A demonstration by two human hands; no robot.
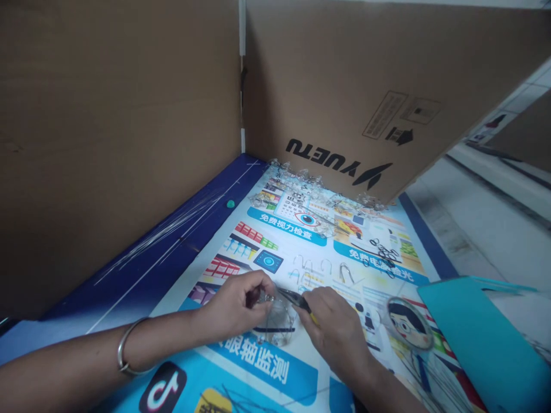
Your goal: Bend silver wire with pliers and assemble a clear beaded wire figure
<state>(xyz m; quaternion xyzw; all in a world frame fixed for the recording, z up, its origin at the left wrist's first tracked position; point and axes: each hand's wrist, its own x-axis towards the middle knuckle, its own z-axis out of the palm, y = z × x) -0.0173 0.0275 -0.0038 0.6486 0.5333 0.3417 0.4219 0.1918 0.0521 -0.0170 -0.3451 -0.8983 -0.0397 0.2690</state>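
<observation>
My left hand [235, 298] is closed in a pinch on a small clear, wire-edged piece [270, 298]; its exact kind is too small to make out. In my right hand [338, 327] is a pair of pliers [294, 297] with dark jaws and some yellow on the handle. The jaw tips reach to my left fingertips, at the clear piece; whether they grip it I cannot tell. Just below the hands lies a clear, glassy-looking clump [280, 324]. Beyond them, bent U-shaped wires [345, 273] are laid out on the printed sheet [262, 298].
Clear wired pieces [301, 178] line the far edge, by a cardboard wall [344, 74]. Black loops [383, 250] lie at right, near a round glassy dish [410, 323] and a teal folder [477, 338]. Long thin wires [167, 229] run along the left, beside a green lump [231, 203].
</observation>
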